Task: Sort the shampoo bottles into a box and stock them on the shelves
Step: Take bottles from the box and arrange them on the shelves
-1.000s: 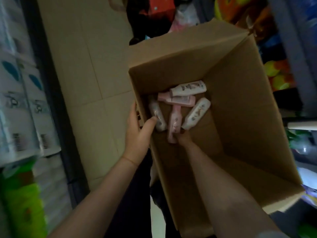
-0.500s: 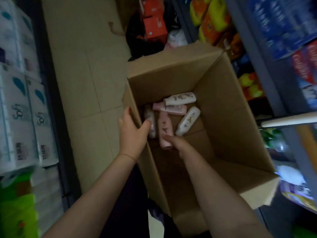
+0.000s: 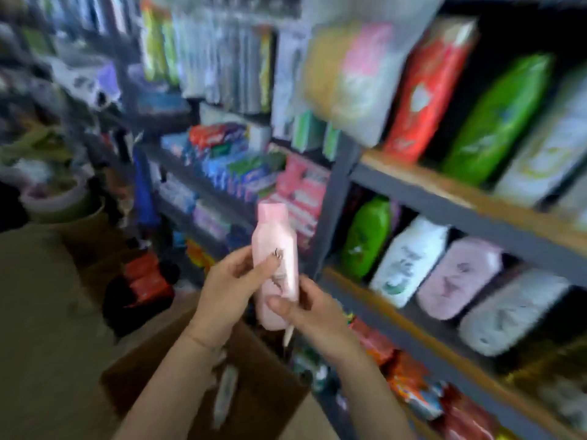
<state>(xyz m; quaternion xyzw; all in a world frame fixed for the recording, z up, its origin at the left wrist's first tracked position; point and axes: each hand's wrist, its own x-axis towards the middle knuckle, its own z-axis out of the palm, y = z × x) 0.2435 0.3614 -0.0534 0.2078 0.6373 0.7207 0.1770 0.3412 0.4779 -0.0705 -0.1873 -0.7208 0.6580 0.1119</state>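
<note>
At lower left an open brown cardboard box [image 3: 254, 369] sits below the forearms, a pale bottle [image 3: 225, 395] blurred inside it. The left hand [image 3: 227, 293] curls its fingers round the middle of an upright pink plastic shampoo bottle [image 3: 275, 249] with a pink cap on top, held up in front of the shelves. The right hand [image 3: 309, 308] grips the bottle's lower end, thumb across its front. To the right, the grey metal shelf [image 3: 428, 198] carries green, white and pink bottles leaning in a row.

red refill pouch [image 3: 425, 90], green pouch [image 3: 495, 119], stacked soap bars [image 3: 235, 166], grey basin [image 3: 54, 195], tiled floor [image 3: 35, 312]
</note>
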